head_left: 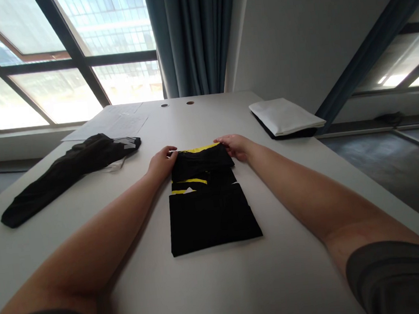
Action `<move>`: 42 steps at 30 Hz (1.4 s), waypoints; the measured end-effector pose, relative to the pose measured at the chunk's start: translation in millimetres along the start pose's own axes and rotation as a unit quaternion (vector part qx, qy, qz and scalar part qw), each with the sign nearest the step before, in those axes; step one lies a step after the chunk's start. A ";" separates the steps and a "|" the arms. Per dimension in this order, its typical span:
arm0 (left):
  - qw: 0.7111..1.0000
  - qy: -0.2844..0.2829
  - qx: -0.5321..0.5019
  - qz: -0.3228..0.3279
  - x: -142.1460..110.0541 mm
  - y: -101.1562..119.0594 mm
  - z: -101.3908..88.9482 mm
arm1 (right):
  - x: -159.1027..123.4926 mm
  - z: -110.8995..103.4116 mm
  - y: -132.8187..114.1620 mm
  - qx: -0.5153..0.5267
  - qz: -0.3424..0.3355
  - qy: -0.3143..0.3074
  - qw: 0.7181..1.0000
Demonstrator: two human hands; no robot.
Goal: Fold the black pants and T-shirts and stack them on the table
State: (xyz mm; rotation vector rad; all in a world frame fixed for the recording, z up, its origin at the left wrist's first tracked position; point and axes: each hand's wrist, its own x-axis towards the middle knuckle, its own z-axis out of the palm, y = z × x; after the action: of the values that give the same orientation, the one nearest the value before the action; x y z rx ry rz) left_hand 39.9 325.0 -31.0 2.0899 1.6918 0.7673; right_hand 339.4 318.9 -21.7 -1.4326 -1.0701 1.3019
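Observation:
A black garment (214, 215) with yellow stripes lies folded on the white table (214, 293) in front of me. Its near part is a flat black panel, and the far part is folded over, with yellow trim along the far edge. Yellow bands and a bit of white show in the gap between the two parts. My left hand (162, 163) grips the far left corner, thumb and fingers closed on the cloth. At the far right corner my right hand (236, 146) has its fingers curled around the cloth, partly hidden behind the edge.
To the left lies a crumpled dark garment (60, 175) with grey-white stripes at one end. Sheets of paper (107, 123) rest behind it. A folded white and black cloth (286, 116) sits at the right edge. Beyond the table hangs a blue-grey curtain (194, 41) beside windows.

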 end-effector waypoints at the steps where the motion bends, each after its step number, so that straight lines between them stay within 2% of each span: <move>1: 1.000 0.002 -0.002 0.006 1.7 -1.0 0.4 | 1.6 1.2 -0.2 0.008 0.003 0.001 1.000; 6: 1.000 0.005 -0.017 0.015 5.4 -6.4 -0.7 | 0.7 2.3 8.0 0.038 -0.005 0.005 0.999; 10: 1.000 -0.005 -0.017 0.006 4.4 -7.2 -3.1 | -6.0 2.6 18.1 0.019 -0.052 0.001 0.998; 14: 1.000 -0.011 0.010 0.011 3.7 -5.7 -1.8 | -4.9 5.0 21.6 -0.032 -0.082 0.009 0.996; 18: 0.999 -0.012 0.025 0.030 1.9 -5.2 1.6 | -3.1 2.7 17.5 -0.155 -0.099 0.041 0.982; 20: 0.999 -0.006 0.028 0.040 -1.7 -4.1 1.4 | -6.4 -1.3 14.5 -0.254 -0.116 0.062 0.958; 21: 0.998 0.007 0.037 0.054 -4.4 -2.8 0.5 | -9.2 -3.4 13.2 -0.314 -0.134 0.073 0.937; 22: 0.995 0.026 0.048 0.078 -7.8 -1.0 -0.9 | -12.4 -5.3 12.3 -0.376 -0.163 0.084 0.908; 24: 0.982 0.054 0.067 0.165 -15.9 4.3 -4.1 | -19.0 -7.1 11.8 -0.484 -0.256 0.087 0.832; 25: 0.971 0.050 0.071 0.221 -20.0 7.5 -5.3 | -21.7 -6.7 12.3 -0.511 -0.309 0.071 0.799; 27: 0.948 0.002 0.062 0.311 -27.1 13.7 -6.0 | -24.9 -3.3 14.8 -0.528 -0.395 0.011 0.752; 29: 0.932 -0.065 0.050 0.352 -31.1 18.2 -4.4 | -24.7 1.8 19.1 -0.530 -0.426 -0.060 0.731; 32: 0.924 -0.137 0.040 0.355 -30.6 20.5 -2.1 | -20.1 7.3 25.8 -0.534 -0.401 -0.151 0.729; 34: 0.921 -0.168 0.037 0.348 -27.8 19.9 -3.5 | -16.7 7.2 28.1 -0.540 -0.375 -0.188 0.729; 38: 0.915 -0.206 0.042 0.343 -24.2 16.9 -11.5 | -16.5 2.6 25.5 -0.545 -0.336 -0.210 0.739; 42: 0.912 -0.209 0.109 0.336 -27.1 16.4 -17.9 | -26.4 1.7 19.4 -0.521 -0.363 -0.222 0.740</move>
State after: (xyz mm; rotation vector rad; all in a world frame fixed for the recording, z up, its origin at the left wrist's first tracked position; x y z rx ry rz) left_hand 38.1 293.7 -12.6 2.7837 0.8515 0.2516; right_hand 336.4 288.9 -34.8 -1.1323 -2.6326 0.3786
